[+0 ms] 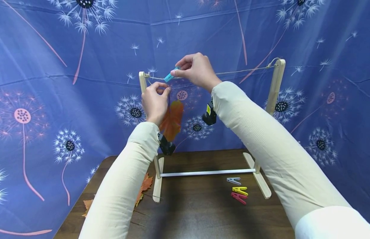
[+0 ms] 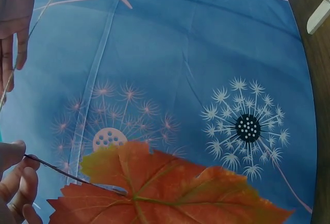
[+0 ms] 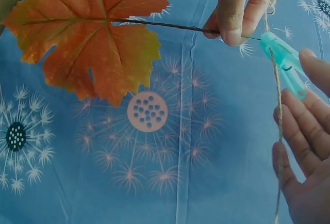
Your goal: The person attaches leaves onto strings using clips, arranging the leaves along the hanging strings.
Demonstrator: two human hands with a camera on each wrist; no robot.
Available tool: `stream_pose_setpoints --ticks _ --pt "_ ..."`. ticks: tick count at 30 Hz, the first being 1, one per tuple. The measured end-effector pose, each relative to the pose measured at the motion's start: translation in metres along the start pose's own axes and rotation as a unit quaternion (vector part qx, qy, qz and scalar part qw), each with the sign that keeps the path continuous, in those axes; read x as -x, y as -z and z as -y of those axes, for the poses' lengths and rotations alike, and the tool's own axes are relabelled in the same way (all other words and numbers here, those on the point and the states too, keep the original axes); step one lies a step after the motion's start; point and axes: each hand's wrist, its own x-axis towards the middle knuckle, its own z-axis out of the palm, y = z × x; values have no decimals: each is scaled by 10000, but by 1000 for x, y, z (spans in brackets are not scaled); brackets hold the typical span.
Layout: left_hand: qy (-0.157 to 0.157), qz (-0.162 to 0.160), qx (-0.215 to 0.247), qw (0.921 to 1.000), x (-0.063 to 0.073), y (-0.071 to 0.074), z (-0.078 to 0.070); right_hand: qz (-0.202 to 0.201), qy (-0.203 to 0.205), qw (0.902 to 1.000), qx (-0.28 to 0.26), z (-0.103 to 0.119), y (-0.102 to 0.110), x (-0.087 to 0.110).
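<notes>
An orange-red artificial maple-like leaf (image 1: 174,121) hangs by its thin dark stem (image 3: 170,26), which my left hand (image 1: 156,102) pinches between thumb and fingertips. My right hand (image 1: 199,71) holds a turquoise clothespin (image 3: 282,61) by its legs, thumb on one side and fingers on the other. The clothespin's nose sits at the twine (image 1: 241,71), near the left post. In the right wrist view the stem's tip reaches that nose; whether it is clamped I cannot tell. Only part of the right hand shows in the left wrist view.
Wooden posts (image 1: 275,86) carry the twine, joined below by a white rod (image 1: 207,172). On the brown table (image 1: 197,212) lie grey (image 1: 234,180), yellow (image 1: 240,190) and red (image 1: 239,198) clothespins. More leaves (image 1: 146,182) lie left, partly behind my left arm. A blue dandelion-print cloth hangs behind.
</notes>
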Motion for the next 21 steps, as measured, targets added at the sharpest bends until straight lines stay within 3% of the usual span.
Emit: stream_pose_setpoints --ticks 8,21 --pt "84 125 -54 9999 4 3 2 392 -236 9990 31 2 4 7" --pt "112 242 -99 9996 10 9 4 98 -39 9999 51 2 13 21"
